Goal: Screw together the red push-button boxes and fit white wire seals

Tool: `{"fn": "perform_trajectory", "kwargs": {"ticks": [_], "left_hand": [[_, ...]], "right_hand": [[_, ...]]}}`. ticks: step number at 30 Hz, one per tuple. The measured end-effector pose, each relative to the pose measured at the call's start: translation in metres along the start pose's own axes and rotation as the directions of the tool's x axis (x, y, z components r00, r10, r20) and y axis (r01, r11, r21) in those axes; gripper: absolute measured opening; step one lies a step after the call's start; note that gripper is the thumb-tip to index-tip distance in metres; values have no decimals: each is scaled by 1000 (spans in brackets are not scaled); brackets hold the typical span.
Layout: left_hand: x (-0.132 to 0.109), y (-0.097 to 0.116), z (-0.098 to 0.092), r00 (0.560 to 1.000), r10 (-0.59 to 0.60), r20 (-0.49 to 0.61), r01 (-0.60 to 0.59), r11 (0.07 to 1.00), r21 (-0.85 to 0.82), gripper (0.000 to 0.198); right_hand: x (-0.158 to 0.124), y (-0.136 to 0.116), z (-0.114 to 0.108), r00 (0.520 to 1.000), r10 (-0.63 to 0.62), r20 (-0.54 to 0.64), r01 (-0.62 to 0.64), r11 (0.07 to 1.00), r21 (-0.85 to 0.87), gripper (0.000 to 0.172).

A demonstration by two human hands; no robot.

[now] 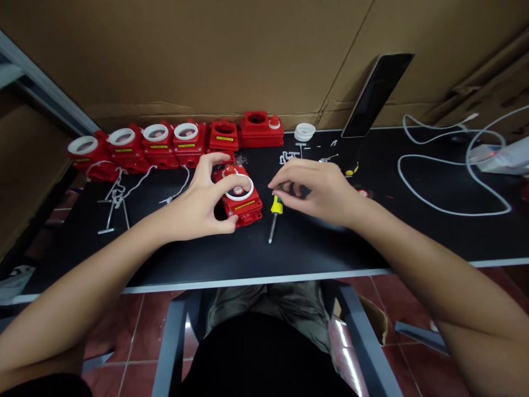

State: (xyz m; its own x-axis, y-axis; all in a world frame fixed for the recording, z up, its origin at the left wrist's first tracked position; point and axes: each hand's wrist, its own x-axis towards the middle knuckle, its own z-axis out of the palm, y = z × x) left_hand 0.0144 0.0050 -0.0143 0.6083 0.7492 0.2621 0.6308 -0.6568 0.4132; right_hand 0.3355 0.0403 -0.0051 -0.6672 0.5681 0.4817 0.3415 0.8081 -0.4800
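Note:
On the black table, a red box (243, 212) with a yellow label carries a white ring (228, 194) around a round window. My left hand (202, 201) spans this box, fingers at its far side and over the ring, thumb by its near left edge, gripping it. To its right, the thumb and forefinger of my right hand (314, 187) are pinched together; anything between them is too small to make out. Below those fingertips lies a screwdriver (276, 207) with a yellow and green handle, its tip toward me, its handle's far end partly hidden by the hand.
Several red boxes (159, 151) stand along the cardboard wall. White rings (305, 131) are stacked behind my right hand, near small metal parts (328, 158). A dark phone-like slab (378, 96) leans at the back. A white cable (446, 212) loops at right; T-shaped metal rods (111, 215) lie left.

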Motion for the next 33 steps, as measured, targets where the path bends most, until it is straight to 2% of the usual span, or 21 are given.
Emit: {"fn": "perform_trajectory", "kwargs": {"ticks": [4, 8, 10, 16, 22, 28, 33], "left_hand": [[1, 0, -6, 997, -6, 72, 8, 1000, -25, 61], [2, 0, -7, 997, 22, 71, -23, 1000, 1, 58], [3, 0, -7, 997, 32, 65, -32, 999, 5, 57], [3, -3, -4, 998, 33, 47, -32, 999, -20, 55], [2, -5, -2, 999, 37, 39, -38, 999, 3, 53], [2, -5, 0, 998, 56, 30, -56, 998, -16, 51], [2, -6, 0, 998, 55, 14, -54, 997, -52, 50]], "right_hand": [[-3, -2, 13, 998, 33, -51, -29, 996, 89, 6], [-3, 0, 24, 979, -116, -169, 139, 982, 129, 5], [-3, 0, 28, 969, -156, -190, 180, 977, 118, 6], [-3, 2, 29, 970, -193, -146, 205, 976, 74, 6], [-3, 5, 28, 978, -161, -134, 167, 985, 41, 5], [-3, 1, 25, 974, -188, -127, 194, 980, 39, 5], [-4, 1, 24, 975, -210, -75, 213, 977, 33, 4]]}}
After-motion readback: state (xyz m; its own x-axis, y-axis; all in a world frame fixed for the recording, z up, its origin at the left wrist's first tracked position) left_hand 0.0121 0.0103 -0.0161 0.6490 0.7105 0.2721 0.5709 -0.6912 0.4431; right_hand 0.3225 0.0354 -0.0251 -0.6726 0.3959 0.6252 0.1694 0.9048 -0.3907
